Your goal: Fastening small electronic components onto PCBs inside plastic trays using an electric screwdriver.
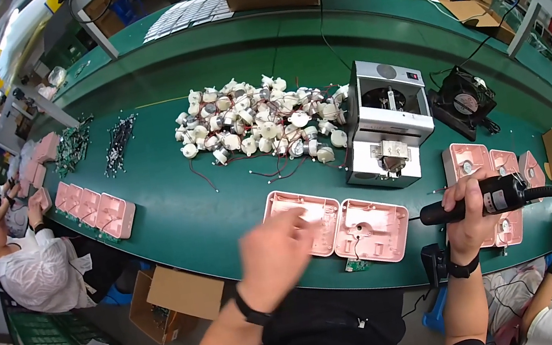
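Observation:
My right hand (469, 214) is wrapped round a black electric screwdriver (434, 214) with a cord at its rear. The tool lies sideways, its thin bit pointing left toward an opened pink plastic housing half (390, 230). That half rests inside up on the bench, with a small green circuit board (357, 265) on a wire at its near edge. Beside it on the left sits a second pink housing half (318, 210). My left hand (275, 248) is over this half's left part, smeared by motion. Whether its fingers hold anything is hidden.
A heap of white motors with wires (246, 119) lies beyond the housing. A grey screw feeder (383, 119) and a black fan (465, 101) stand to the right. More pink housings (465, 158) sit at right and left (113, 216). Co-workers (42, 267) sit along both sides.

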`<state>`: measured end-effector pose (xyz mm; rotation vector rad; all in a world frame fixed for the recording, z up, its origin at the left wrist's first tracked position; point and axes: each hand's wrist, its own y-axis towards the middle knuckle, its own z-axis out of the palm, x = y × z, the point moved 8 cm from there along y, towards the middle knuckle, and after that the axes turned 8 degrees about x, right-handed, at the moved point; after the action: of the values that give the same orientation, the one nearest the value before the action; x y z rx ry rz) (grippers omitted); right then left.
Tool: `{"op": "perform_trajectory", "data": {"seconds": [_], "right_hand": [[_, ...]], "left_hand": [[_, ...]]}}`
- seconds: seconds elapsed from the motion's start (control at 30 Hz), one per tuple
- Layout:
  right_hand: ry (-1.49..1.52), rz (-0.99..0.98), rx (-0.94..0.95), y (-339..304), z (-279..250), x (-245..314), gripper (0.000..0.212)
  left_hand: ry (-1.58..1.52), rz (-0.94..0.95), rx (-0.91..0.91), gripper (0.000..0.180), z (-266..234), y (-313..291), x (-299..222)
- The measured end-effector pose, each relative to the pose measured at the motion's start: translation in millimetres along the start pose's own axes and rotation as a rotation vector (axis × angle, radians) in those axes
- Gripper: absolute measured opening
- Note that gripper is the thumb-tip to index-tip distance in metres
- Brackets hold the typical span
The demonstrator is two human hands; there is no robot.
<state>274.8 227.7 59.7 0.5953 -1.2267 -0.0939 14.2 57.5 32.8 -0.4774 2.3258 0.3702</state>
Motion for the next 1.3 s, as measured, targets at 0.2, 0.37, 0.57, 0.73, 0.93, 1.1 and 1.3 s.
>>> {"op": "perform_trajectory", "data": {"seconds": [0.2, 0.37, 0.57, 0.73, 0.93, 1.1, 1.3], "right_hand": [[-0.003, -0.034, -0.014, -2.5, 4.6, 6.2, 0.016], [-0.080, -0.030, 0.004, -8.0, 9.7, 6.2, 0.017], [-0.068, -0.060, 0.034, -7.4, 9.7, 6.3, 0.017], [-0.052, -0.018, 0.023, -2.6, 7.0, 2.8, 0.015], [-0.047, -0.011, 0.020, -3.1, 4.2, 2.9, 0.013], [-0.035, -0.015, -0.007, -5.3, 5.0, 4.4, 0.015], [-0.091, -0.003, 0.035, 0.0, 14.9, 5.7, 0.018]], "left_hand": [[0.328, -0.009, -0.285, 0.019, -94.1, 74.3, 107.2], [0.378, 0.077, -0.127, 0.020, -79.1, 102.4, 123.1], [0.405, 0.068, -0.035, 0.028, -74.2, 99.8, 133.3], [0.423, 0.130, -0.019, 0.035, -74.9, 86.8, 138.1], [0.193, 0.033, -0.028, 0.027, -105.9, 79.7, 132.7], [-0.307, 0.000, -0.237, 0.023, -139.0, 78.2, 135.1], [-0.474, -0.511, 0.169, 0.022, -97.8, 67.2, 195.4]]}}
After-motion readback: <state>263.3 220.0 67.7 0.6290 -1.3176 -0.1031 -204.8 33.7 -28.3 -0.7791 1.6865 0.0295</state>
